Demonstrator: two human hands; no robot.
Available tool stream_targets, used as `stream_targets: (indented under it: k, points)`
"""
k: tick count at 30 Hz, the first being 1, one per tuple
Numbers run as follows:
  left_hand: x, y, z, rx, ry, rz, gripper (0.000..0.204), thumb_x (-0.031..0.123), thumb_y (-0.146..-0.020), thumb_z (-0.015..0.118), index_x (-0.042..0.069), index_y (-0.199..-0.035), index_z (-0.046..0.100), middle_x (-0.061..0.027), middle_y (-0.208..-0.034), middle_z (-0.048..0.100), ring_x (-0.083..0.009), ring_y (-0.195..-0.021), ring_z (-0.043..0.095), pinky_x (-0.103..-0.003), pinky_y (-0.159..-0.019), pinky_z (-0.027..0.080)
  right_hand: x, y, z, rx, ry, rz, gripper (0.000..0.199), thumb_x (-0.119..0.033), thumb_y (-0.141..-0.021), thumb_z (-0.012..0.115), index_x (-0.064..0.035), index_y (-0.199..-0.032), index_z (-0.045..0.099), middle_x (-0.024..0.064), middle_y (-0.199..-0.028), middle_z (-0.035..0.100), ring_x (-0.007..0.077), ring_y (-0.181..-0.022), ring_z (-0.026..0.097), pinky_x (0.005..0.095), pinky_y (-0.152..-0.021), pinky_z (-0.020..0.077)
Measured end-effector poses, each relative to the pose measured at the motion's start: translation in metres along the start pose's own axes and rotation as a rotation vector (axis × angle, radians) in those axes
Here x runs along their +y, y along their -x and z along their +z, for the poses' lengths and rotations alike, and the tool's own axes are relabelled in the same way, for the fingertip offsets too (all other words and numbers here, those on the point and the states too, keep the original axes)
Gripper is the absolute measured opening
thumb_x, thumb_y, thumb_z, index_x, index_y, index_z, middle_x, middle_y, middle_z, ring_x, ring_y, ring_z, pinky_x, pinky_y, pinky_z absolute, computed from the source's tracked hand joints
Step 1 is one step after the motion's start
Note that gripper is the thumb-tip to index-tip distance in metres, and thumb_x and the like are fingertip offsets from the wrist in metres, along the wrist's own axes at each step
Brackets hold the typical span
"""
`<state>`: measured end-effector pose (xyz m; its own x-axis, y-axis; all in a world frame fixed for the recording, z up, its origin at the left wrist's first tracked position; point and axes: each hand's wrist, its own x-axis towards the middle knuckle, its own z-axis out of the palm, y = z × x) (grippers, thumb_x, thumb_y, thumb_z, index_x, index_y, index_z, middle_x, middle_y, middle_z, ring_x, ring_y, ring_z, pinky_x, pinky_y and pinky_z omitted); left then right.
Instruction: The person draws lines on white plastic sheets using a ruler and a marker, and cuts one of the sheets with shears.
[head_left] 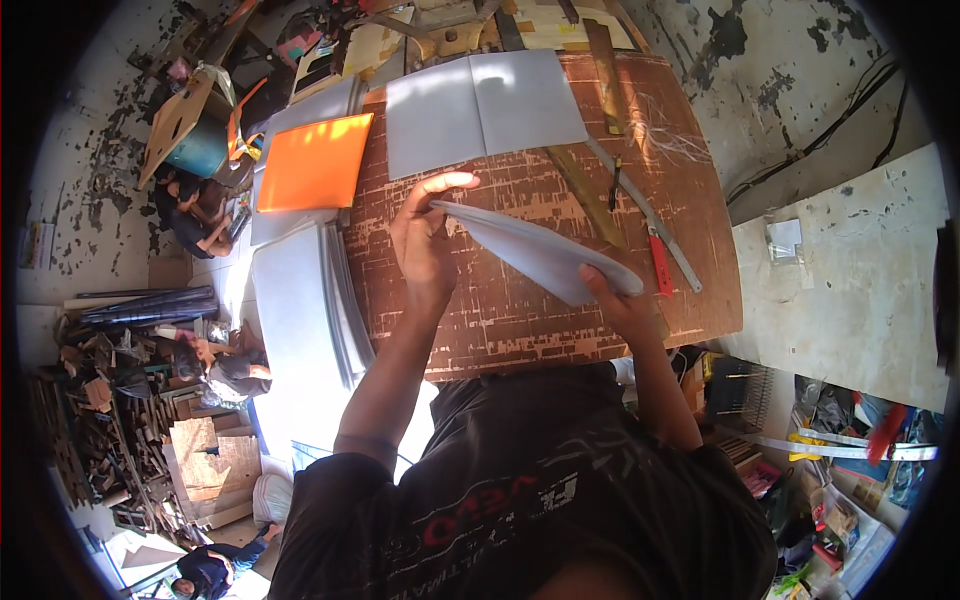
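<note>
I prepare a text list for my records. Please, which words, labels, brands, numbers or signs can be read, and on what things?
Dark shirt: red and pale printed letters, partly readable; I leave the wording uncopied.
Wall paper at far left: too small to read.
Red tool: any markings too small.
Metal ruler: any scale too small.
Held grey sheet: no lettering visible.

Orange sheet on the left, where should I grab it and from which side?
Probably with the left hand, pinch the orange sheet at its near right corner, coming from the right: it lies flat on pale sheets, and that corner sits beside brown tabletop.
</note>
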<state>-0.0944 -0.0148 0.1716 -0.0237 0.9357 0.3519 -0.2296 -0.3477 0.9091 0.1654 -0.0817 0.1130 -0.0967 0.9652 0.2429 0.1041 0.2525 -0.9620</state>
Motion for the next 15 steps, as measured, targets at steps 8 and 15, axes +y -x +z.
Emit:
stream_targets:
  k: [8, 15]
  points:
    - [0.001, 0.001, 0.002, 0.010, 0.034, 0.064, 0.051, 0.001, -0.081, 0.034, -0.007, -0.123, 0.061, -0.0162, -0.119, 0.069, -0.0232, -0.118, 0.061, -0.036, -0.106, 0.045, -0.011, 0.000, 0.002, 0.017, -0.003, -0.020, 0.030, -0.017, -0.100, 0.066, 0.0027, -0.122, 0.069, 0.0163, -0.117, 0.074, 0.0212, -0.103, 0.070, 0.0333, -0.090, 0.0534]
    - [0.024, -0.005, 0.008, 0.149, -0.108, -0.180, 0.053, -0.005, -0.078, 0.036, 0.001, -0.128, 0.056, -0.0152, -0.130, 0.066, -0.0227, -0.128, 0.057, -0.039, -0.101, 0.047, -0.008, -0.002, 0.008, 0.051, -0.032, -0.045, 0.034, -0.018, -0.102, 0.064, 0.0027, -0.128, 0.066, 0.0184, -0.123, 0.072, 0.0240, -0.109, 0.069, 0.0343, -0.094, 0.0523]
